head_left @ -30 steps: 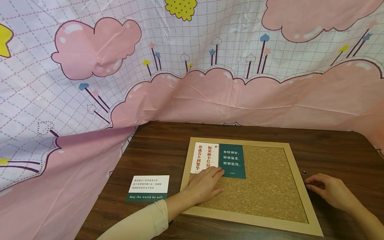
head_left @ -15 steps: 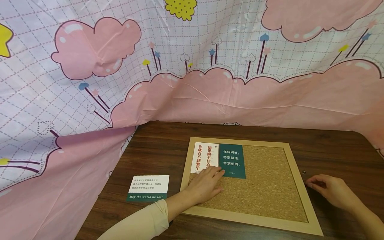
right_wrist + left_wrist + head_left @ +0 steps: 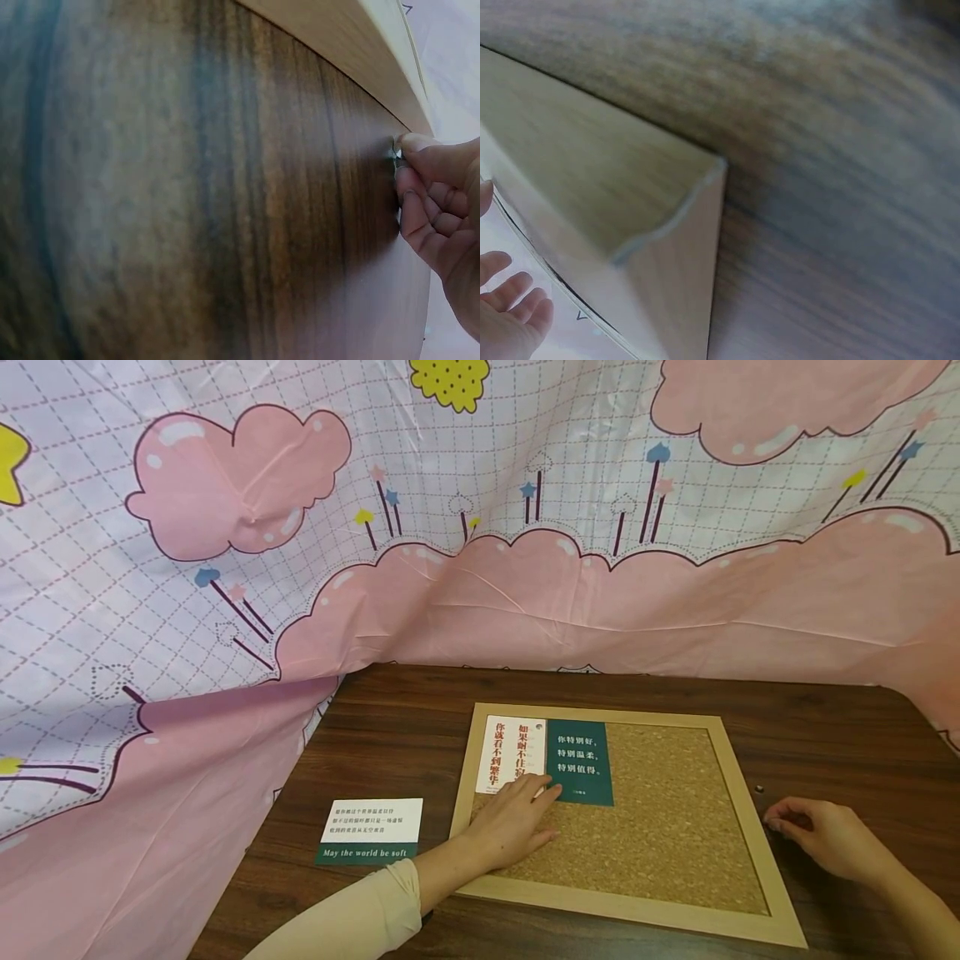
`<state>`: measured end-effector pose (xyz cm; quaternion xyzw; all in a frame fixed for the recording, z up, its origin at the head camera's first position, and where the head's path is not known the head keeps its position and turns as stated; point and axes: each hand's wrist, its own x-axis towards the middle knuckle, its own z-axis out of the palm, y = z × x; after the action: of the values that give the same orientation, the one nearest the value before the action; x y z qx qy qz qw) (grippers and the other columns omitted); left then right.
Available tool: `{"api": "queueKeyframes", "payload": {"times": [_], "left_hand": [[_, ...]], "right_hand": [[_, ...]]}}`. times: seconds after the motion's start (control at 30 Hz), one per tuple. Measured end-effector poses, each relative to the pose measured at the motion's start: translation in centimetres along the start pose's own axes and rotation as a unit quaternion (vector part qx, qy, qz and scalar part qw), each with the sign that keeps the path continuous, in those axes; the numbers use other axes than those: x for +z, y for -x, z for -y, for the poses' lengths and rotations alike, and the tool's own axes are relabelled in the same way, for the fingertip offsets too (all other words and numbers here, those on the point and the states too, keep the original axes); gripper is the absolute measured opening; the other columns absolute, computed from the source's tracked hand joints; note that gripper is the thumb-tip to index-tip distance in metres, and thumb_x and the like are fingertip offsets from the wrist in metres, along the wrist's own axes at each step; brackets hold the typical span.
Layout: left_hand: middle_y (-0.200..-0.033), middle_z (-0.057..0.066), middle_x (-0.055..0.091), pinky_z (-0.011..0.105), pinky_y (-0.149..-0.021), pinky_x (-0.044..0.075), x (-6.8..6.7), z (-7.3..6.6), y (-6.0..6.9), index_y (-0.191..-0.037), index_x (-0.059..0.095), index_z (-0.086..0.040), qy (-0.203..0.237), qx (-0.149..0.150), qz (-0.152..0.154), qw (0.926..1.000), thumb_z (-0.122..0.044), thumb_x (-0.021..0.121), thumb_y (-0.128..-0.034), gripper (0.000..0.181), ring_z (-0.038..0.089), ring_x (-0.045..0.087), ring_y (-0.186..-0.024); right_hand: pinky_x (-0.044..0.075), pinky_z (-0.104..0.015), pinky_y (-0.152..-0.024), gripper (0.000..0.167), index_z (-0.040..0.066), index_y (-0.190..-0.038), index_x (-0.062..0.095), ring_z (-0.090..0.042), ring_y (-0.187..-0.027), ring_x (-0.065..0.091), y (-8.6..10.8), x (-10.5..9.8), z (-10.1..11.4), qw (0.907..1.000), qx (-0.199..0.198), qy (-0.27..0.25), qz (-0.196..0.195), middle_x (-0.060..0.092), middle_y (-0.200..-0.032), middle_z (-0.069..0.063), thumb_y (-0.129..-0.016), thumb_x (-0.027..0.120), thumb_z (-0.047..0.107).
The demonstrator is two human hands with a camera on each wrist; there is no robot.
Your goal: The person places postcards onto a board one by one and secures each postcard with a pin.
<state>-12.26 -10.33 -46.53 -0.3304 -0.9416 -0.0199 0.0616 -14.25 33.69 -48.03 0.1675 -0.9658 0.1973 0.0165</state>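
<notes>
The left hand (image 3: 506, 827) lies with fingers extended over the lower edges of a white card with red characters (image 3: 510, 747) and a green card (image 3: 581, 756), side by side on a wood-framed cork board (image 3: 645, 852). In the left wrist view the left hand (image 3: 510, 319) is partly cut off. Right of the frame, the right hand (image 3: 832, 839) has thumb and forefinger together. The right wrist view shows the right hand (image 3: 446, 202) pinching a small shiny thing (image 3: 400, 160), largely hidden by the fingertips.
A white-and-green card (image 3: 370, 832) lies left of the board on the dark wooden table (image 3: 390, 714). A small shiny round piece (image 3: 760, 789) sits beside the frame's right edge. Behind the table hangs a pink patterned cloth (image 3: 525, 610).
The left fingers have shifted very slightly over the cards. The right hand stays in nearly the same place, its fingertips moving a little.
</notes>
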Motion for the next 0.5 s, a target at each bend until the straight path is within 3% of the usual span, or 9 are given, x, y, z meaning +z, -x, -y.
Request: {"api": "queueKeyframes", "payload": {"times": [0.37, 0.5], "left_hand": [[-0.136, 0.005, 0.053, 0.033, -0.108, 0.041, 0.01, 0.01, -0.06, -0.14, 0.05, -0.013, 0.001, 0.014, -0.012, 0.9998, -0.046, 0.061, -0.0932, 0.058, 0.019, 0.049, -0.129], [-0.135, 0.005, 0.053, 0.032, -0.107, 0.042, -0.03, 0.06, -0.05, -0.139, 0.052, -0.013, 0.005, 0.013, -0.013, 0.9998, -0.045, 0.061, -0.0931, 0.056, 0.019, 0.05, -0.127]], "right_hand": [[0.039, -0.021, -0.054, 0.003, 0.011, -0.091, 0.071, 0.013, -0.066, 0.047, 0.32, -0.4, 0.08, 0.9978, 0.036, -0.035, -0.044, 0.072, -0.079, 0.001, -0.09, 0.068, 0.011], [0.042, -0.021, -0.054, 0.006, 0.009, -0.093, 0.07, 0.015, -0.068, 0.05, 0.19, -0.8, 0.26, 0.998, 0.038, -0.04, -0.032, 0.071, -0.08, 0.001, -0.092, 0.066, 0.013]]}}
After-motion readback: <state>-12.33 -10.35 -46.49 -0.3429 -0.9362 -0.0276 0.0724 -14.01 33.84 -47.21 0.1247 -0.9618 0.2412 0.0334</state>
